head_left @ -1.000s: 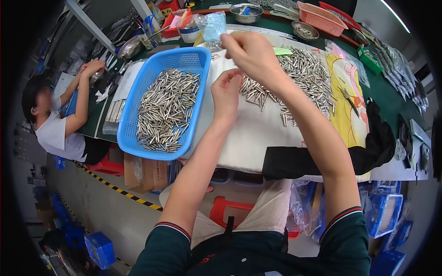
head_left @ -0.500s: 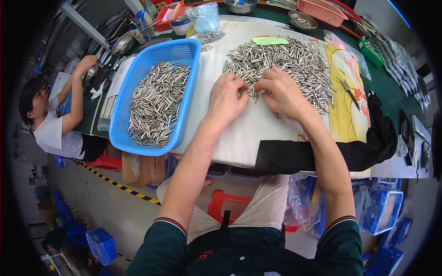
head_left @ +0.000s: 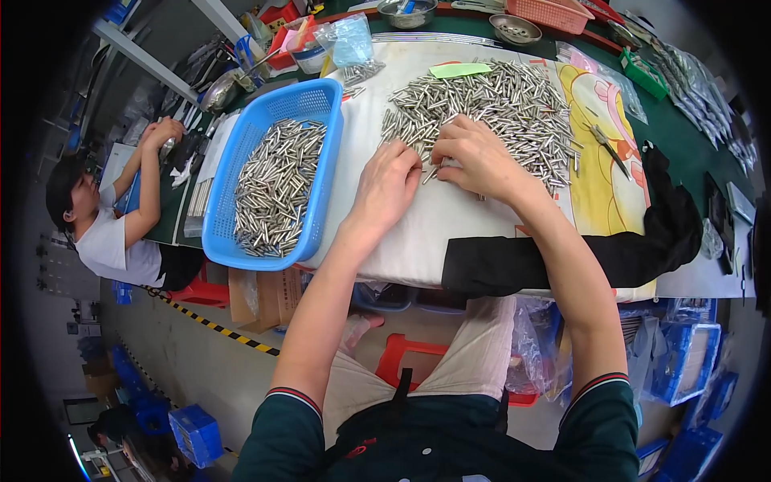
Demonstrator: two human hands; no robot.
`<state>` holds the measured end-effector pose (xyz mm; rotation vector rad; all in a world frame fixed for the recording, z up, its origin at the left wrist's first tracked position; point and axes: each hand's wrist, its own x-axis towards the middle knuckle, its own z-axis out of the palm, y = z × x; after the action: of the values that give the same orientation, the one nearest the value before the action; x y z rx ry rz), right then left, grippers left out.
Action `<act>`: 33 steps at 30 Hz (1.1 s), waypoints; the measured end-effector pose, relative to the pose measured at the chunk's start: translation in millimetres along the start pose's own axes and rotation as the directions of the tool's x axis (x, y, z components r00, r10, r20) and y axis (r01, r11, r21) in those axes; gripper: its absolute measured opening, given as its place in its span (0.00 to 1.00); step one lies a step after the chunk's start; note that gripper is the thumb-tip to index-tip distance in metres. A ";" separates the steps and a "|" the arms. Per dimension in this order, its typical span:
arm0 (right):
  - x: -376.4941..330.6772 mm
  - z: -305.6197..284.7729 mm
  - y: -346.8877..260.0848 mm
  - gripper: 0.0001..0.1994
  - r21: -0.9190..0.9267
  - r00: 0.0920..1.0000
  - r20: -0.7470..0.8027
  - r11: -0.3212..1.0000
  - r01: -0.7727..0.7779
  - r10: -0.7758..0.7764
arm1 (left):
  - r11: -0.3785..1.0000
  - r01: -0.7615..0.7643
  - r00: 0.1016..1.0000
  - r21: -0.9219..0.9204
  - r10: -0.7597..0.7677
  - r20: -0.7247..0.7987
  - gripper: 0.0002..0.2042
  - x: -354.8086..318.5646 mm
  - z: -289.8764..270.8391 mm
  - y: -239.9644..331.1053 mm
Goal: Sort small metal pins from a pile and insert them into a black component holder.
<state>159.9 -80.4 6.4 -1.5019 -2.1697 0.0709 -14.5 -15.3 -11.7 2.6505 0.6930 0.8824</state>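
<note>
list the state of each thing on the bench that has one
left hand: palm down, fingertips at the edge of the pin pile
right hand: resting on the pin pile, fingers curled
pin pile: loose, spread on the white cloth
blue basket: partly filled with pins
green slip: lying on the pile

Grey floor (head_left: 201, 353) with striped hazard tape (head_left: 217, 328), blue crates (head_left: 193, 434).

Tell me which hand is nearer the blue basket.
Left. The left hand rests on the white cloth just right of the blue basket; the right hand lies farther right, at the edge of the pin pile.
</note>
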 end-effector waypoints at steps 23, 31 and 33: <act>2.1 17.4 -9.9 0.03 -0.138 0.975 -0.120 0.976 0.169 -0.186 | 0.986 0.095 0.991 0.136 -0.080 -0.110 0.03 -10.1 -8.0 1.3; 0.0 -12.1 9.0 0.04 -0.060 0.979 -0.205 0.998 -0.001 -0.012 | 0.978 0.194 0.980 0.069 -0.190 -0.062 0.02 7.1 -3.9 10.8; -3.3 -17.2 13.3 0.04 -0.096 0.980 -0.199 0.994 -0.046 0.026 | 0.980 0.195 0.980 0.048 -0.193 -0.045 0.02 12.5 1.6 15.7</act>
<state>179.6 -82.1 16.1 -1.5335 -2.0147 -0.1709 0.8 -22.4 -0.8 2.5600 0.9784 0.8747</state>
